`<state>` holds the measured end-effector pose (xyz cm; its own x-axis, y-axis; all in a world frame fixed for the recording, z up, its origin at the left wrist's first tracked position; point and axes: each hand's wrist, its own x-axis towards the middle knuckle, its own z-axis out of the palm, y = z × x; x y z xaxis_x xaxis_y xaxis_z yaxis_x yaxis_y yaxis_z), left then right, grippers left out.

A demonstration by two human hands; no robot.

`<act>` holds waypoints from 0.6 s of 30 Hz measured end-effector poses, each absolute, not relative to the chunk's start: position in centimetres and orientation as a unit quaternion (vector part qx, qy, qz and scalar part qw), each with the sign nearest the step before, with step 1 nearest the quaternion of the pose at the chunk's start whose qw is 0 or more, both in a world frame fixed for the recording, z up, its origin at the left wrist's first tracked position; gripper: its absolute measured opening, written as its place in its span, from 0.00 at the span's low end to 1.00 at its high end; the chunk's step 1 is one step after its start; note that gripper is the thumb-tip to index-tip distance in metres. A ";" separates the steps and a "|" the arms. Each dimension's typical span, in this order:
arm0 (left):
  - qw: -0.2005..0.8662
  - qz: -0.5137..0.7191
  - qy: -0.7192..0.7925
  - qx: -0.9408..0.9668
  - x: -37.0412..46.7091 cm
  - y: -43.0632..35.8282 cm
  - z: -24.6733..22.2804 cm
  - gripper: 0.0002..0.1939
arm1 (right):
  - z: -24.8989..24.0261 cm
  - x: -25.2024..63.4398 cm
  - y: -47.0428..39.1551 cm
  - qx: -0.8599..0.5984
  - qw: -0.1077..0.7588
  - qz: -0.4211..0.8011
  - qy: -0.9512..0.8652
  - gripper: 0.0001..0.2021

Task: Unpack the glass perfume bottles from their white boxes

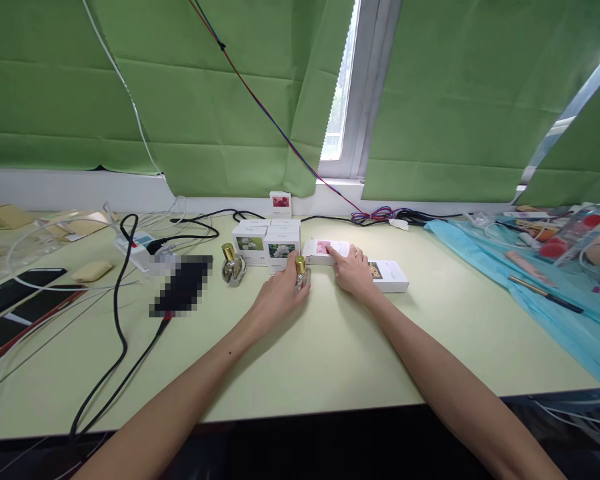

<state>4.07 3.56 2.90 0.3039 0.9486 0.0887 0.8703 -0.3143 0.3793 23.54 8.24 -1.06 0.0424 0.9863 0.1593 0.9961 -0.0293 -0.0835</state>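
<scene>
My left hand (279, 293) is closed around a small glass perfume bottle (301, 261) with a gold cap, upright on the table. A second gold-capped perfume bottle (233, 268) stands to its left. Just behind the left hand is a block of several white boxes (284, 230) with white-flower pictures. My right hand (351, 270) grips the right end of a flat-lying white box (313, 252) with a pink flower picture, index finger stretched over its top; the thumb is hidden. Beside that hand lies another white box (393, 275) with a yellowish flower picture.
A small white box with a red picture (281, 203) stands at the back. Leftward are a blurred-out dark device (183, 287), a power strip (135, 257), loose cables and a soap-like bar (93, 271). Blue plastic sheeting (500, 267) with a pen (545, 293) covers the right side.
</scene>
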 end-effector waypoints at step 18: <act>0.138 0.149 0.567 0.798 4.2 3.3 3.3 0.29 | -0.3 23.2 7.7 -0.693 0.067 -0.031 -0.717 0.35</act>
<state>4.21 3.33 3.31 0.3121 0.9465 0.0816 0.8644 -0.3186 0.3890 23.20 7.68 -0.33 -0.0315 0.9898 0.1391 0.9981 0.0385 -0.0484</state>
